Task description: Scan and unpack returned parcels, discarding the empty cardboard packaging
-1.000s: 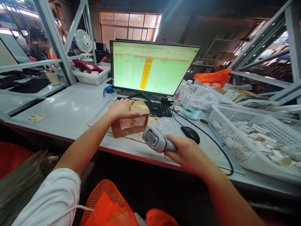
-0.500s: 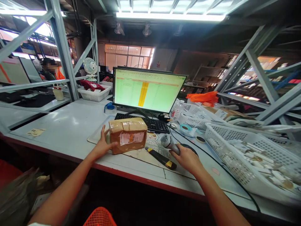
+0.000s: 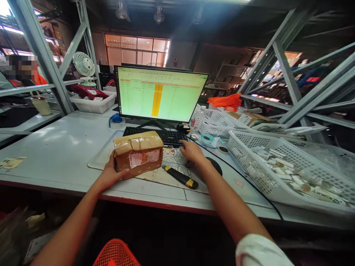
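A brown cardboard box (image 3: 138,157) wrapped in clear tape, with a white and orange label on its front, stands on the desk mat. My left hand (image 3: 112,170) grips its left end, thumb across the front and fingers round the side. My right hand (image 3: 192,151) reaches to the right end of the black keyboard (image 3: 170,137), index finger stretched out at the keys and no object visible in it. Beneath that wrist, the scanner is mostly hidden. Between box and right forearm lies a black and yellow utility knife (image 3: 180,176).
Behind the keyboard stands a lit monitor (image 3: 161,94) showing a spreadsheet. White plastic baskets (image 3: 249,166) line the right side, with tape rolls (image 3: 208,139) nearby. Blue tape (image 3: 116,120) sits left of the monitor. A cable (image 3: 244,177) crosses the desk. Another person (image 3: 22,70) is at far left.
My right hand has let go of the grey barcode scanner and moved forward to the keyboard. My left hand stays on the box. The whole view has shifted.
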`<state>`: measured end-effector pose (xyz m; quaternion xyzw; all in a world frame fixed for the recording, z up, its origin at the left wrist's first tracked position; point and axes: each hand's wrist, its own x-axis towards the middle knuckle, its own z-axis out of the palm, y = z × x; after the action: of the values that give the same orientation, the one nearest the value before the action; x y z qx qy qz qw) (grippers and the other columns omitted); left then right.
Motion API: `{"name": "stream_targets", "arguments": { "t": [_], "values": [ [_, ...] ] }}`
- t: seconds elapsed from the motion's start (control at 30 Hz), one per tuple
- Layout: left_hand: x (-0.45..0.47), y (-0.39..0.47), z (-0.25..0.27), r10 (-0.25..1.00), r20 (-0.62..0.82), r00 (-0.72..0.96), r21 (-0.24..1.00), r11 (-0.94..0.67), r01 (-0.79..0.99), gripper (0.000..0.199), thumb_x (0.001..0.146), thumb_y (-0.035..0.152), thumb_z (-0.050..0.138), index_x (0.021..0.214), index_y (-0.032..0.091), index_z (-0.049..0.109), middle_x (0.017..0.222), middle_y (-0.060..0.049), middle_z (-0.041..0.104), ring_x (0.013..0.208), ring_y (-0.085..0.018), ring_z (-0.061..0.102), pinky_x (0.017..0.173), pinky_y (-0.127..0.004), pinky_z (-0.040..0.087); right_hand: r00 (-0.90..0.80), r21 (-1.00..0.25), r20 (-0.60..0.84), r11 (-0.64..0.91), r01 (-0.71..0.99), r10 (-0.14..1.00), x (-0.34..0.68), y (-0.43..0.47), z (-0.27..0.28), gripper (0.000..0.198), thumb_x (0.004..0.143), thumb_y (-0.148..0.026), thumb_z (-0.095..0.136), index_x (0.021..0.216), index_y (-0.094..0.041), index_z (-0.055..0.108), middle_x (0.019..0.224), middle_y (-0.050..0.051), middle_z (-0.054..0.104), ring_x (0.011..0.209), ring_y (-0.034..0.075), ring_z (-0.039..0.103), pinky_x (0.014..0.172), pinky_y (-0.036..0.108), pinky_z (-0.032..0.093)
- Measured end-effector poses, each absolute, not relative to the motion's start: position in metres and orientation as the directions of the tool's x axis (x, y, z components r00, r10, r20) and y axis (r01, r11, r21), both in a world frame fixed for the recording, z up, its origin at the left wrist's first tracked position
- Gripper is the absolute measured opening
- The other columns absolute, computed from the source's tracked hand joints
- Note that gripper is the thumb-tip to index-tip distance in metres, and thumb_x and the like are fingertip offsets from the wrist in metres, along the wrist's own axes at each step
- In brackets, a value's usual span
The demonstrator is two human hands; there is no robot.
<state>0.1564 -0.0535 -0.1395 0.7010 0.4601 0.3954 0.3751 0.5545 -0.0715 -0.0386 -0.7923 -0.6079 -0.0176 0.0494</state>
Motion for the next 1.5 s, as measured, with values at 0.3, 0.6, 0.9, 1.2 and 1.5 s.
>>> {"name": "stream_targets", "arguments": {
  "t": [0.3,0.6,0.9,1.2,1.5],
  "values": [
    [0.159,-0.051,-0.142,0.939,0.252,0.234,0.906,-0.314,0.285,0.115,0.066,0.048,0.087,0.16,0.028,0.024,0.148,-0.014,0.054,0.139,-0.037,0.051,0.118,-0.055,0.041,0.306,0.011,-0.058,-0.306,0.952,0.95,0.552,0.012,-0.051,0.04,0.091,-0.021,0.055,0.124,-0.005,0.07,0.126,0.027,0.067,0.117,0.033,0.066,0.095,0.037,0.049],
    [0.159,-0.055,-0.137,0.944,0.241,0.225,0.91,-0.3,0.287,0.11,0.065,0.046,0.087,0.158,0.027,0.031,0.149,-0.014,0.054,0.142,-0.038,0.047,0.12,-0.055,0.038,0.226,-0.002,-0.075,-0.226,0.974,0.971,0.534,0.02,-0.04,0.042,0.097,-0.024,0.047,0.127,-0.007,0.069,0.131,0.028,0.064,0.121,0.035,0.064,0.097,0.041,0.048],
    [0.161,-0.054,-0.141,0.925,0.284,0.252,0.904,-0.346,0.252,0.113,0.07,0.052,0.084,0.16,0.023,0.023,0.153,-0.017,0.049,0.142,-0.037,0.046,0.12,-0.054,0.036,-0.064,-0.105,-0.145,0.049,0.993,0.987,0.505,-0.121,-0.05,0.048,0.091,-0.036,0.06,0.134,-0.017,0.068,0.121,0.017,0.071,0.109,0.031,0.068,0.092,0.037,0.05],
    [0.159,-0.089,-0.061,0.746,0.662,0.071,0.603,-0.586,0.541,0.09,0.079,0.033,0.075,0.157,0.027,0.033,0.151,-0.013,0.045,0.14,-0.033,0.043,0.118,-0.052,0.037,0.004,-0.586,0.133,0.075,0.807,0.991,0.501,-0.171,-0.06,0.056,0.1,-0.04,0.037,0.145,-0.01,0.054,0.108,0.017,0.071,0.093,0.027,0.071,0.085,0.042,0.057],
    [0.199,-0.131,-0.021,0.654,0.647,0.392,0.006,-0.518,0.855,0.089,0.072,0.026,0.082,0.153,0.023,0.046,0.145,-0.02,0.047,0.136,-0.04,0.041,0.119,-0.061,0.025,-0.062,-0.919,0.196,0.206,0.335,0.979,0.434,-0.172,-0.014,0.074,0.096,-0.057,0.047,0.155,-0.012,0.044,0.064,-0.001,0.062,0.049,0.015,0.059,0.049,0.028,0.05]
  ]
}}
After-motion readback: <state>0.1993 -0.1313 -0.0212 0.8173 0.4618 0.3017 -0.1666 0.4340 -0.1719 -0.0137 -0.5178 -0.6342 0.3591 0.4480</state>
